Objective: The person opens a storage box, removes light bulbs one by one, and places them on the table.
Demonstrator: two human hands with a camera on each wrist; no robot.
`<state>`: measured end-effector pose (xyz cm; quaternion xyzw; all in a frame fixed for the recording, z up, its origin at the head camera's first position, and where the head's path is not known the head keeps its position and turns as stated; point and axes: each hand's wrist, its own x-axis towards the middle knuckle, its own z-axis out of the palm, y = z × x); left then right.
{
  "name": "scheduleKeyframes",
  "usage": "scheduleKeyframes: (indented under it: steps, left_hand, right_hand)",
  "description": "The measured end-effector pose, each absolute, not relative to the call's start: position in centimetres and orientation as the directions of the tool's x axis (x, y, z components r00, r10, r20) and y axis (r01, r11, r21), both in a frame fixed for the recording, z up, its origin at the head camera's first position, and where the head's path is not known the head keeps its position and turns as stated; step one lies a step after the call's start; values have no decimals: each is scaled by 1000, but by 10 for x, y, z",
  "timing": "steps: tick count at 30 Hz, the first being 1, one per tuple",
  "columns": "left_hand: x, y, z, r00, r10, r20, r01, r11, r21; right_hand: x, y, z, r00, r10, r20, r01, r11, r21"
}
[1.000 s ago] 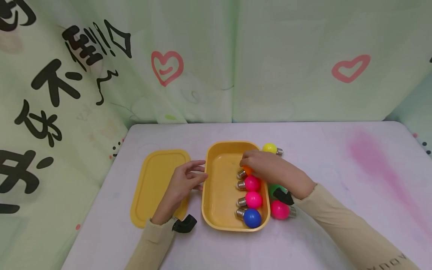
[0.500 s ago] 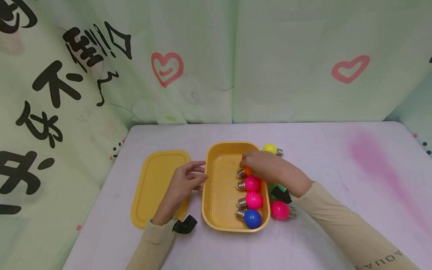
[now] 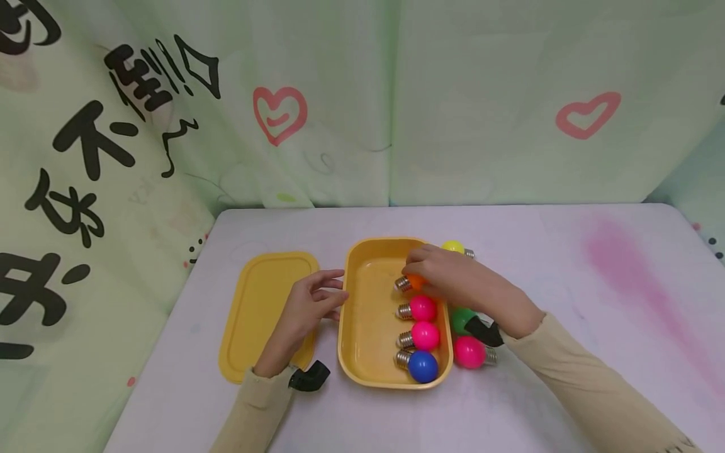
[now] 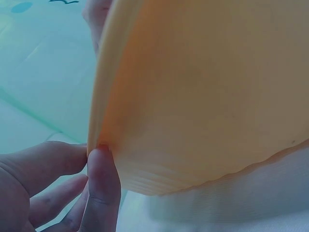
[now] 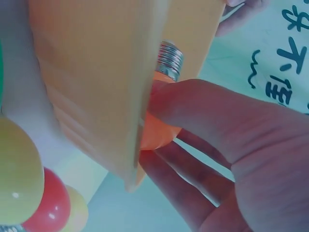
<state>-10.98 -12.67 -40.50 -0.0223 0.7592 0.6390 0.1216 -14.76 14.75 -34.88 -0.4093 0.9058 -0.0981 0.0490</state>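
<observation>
In my right hand (image 3: 447,274) an orange light bulb (image 3: 417,281) is held by thumb and fingers, over the right side of a yellow plastic box (image 3: 368,340). Its metal screw base points left. The right wrist view shows the orange bulb (image 5: 161,130) just inside the box wall. Below it in the box lie two pink bulbs (image 3: 423,308) and a blue bulb (image 3: 423,366), in a column. At the box's left rim, my left hand (image 3: 308,305) pinches the edge between thumb and finger, as the left wrist view shows.
Left of the box lies a flat yellow lid (image 3: 269,302), partly under the left hand. Outside the right wall rest a yellow bulb (image 3: 453,246), a green bulb (image 3: 461,319) and a pink bulb (image 3: 470,352). A printed curtain (image 3: 481,138) hangs behind the table.
The right hand has raised the orange bulb slightly, away from the pink bulb below it. The left hand stays at the rim.
</observation>
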Motion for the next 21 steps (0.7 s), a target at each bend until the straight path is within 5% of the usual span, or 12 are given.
scheduleKeyframes:
  steps: [21]
  left_hand:
    - [-111, -127, -405, -969, 120, -215, -191, 184, 964]
  right_hand:
    - [-136, 191, -327, -723, -683, 100, -684, 688, -243]
